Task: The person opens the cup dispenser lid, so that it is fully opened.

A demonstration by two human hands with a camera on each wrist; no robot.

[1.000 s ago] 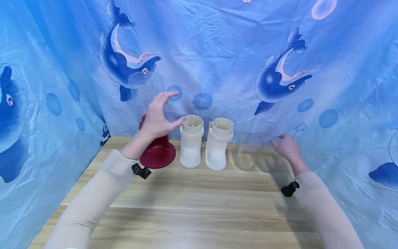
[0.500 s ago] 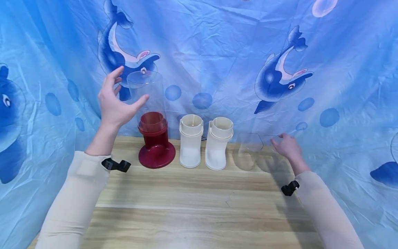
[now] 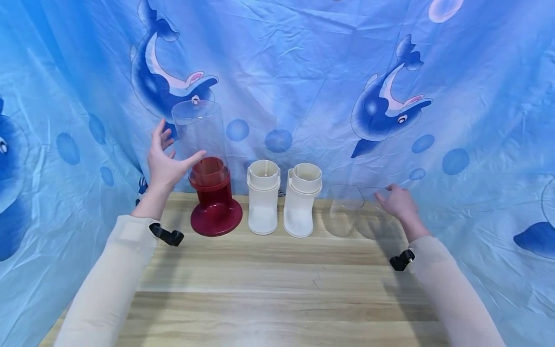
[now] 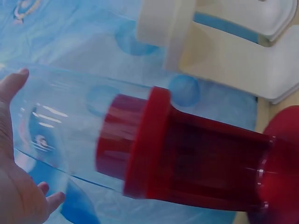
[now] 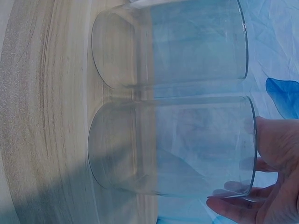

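On the table's left stands a red stand with a round foot and a collar. A tall clear cylinder sits upright over the collar. My left hand is at this cylinder's left side, thumb and fingers spread apart; whether it touches is unclear. In the left wrist view, the thumb lies by the cylinder's far end. At the right, my right hand grips the upper rim of another clear cylinder, some fingers showing through its wall. A similar clear cylinder stands beside it.
Two white stands with round open tops are side by side between the red stand and the clear cylinders. A blue curtain with dolphins hangs behind the wooden table and on both sides.
My left hand has moved left from in front of the red stand to the clear cylinder's left side, then slightly down and right. My right hand stays at its cylinder.
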